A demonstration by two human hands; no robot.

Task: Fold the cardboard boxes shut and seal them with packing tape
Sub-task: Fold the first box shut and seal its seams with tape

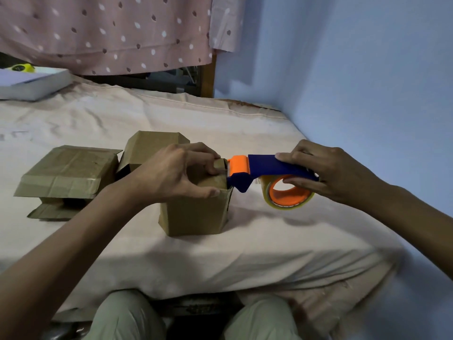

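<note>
A small brown cardboard box (196, 214) stands upright on the bed in the middle of the head view. My left hand (171, 173) lies over its top, thumb on the front edge and fingers curled at the top right corner. There the orange nose of a blue and orange tape dispenser (259, 168) meets the box. My right hand (328, 173) grips the dispenser's blue handle, with a finger inside the clear tape roll (289, 193). Two more boxes lie to the left: a flattish one (66, 175) with an open side flap, and one (149, 148) behind my left hand with loose flaps.
The boxes sit on a bed covered with a wrinkled pale sheet (269, 241). A blue wall (367, 82) runs along the right side. A white flat box (31, 84) lies at the far left, under a dotted pink curtain (110, 33). My knees (127, 317) are at the bed's front edge.
</note>
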